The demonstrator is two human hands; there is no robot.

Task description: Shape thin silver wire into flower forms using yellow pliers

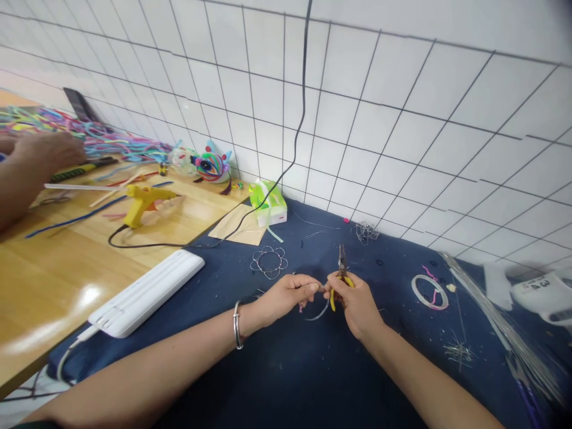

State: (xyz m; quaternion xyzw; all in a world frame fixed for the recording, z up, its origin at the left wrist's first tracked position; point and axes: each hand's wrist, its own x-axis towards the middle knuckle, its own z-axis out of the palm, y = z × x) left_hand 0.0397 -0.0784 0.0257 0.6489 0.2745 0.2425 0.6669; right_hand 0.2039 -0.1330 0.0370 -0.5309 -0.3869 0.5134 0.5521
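Observation:
My right hand [351,298] holds pliers [342,271] with yellow handles, their dark jaws pointing away from me toward the wall. Its thumb and finger also meet the fingertips of my left hand [290,296], which are pinched together around a thin wire. A curved piece of wire [318,314] hangs below the fingertips, with a bit of pink beside it. How the wire runs between the fingers is hidden. Just beyond my left hand, a flower-shaped wire ring [269,262] lies flat on the dark blue cloth [286,369].
Left are a white power strip [147,292], a yellow glue gun [145,204] and another person's hand [49,152] near colourful pipe cleaners. A tissue pack [269,202] stands by the wall. Right lie tangled wire [367,232], a white ring [429,292] and long wires [487,304]. A black cord hangs down.

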